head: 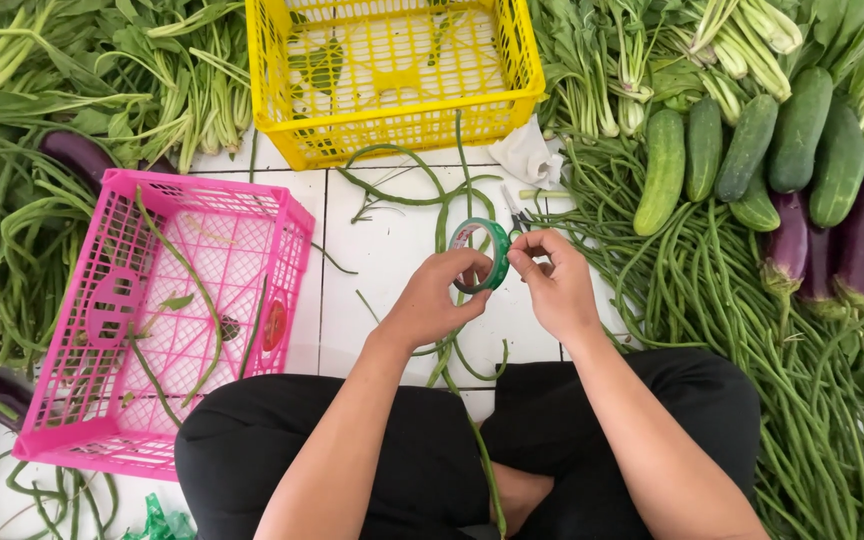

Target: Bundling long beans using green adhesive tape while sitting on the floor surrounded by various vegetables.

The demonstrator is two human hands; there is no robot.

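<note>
A: How are the hands posed?
B: The tape roll is gripped by the left hand above the tiled floor; its edge is pinched by the right hand, forearms angled inward.

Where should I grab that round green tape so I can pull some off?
Probably pinch the green tape roll by its flat sides, coming from the left, as the left hand does. It stands on edge, so the outer band faces the right hand for picking at the end.
</note>
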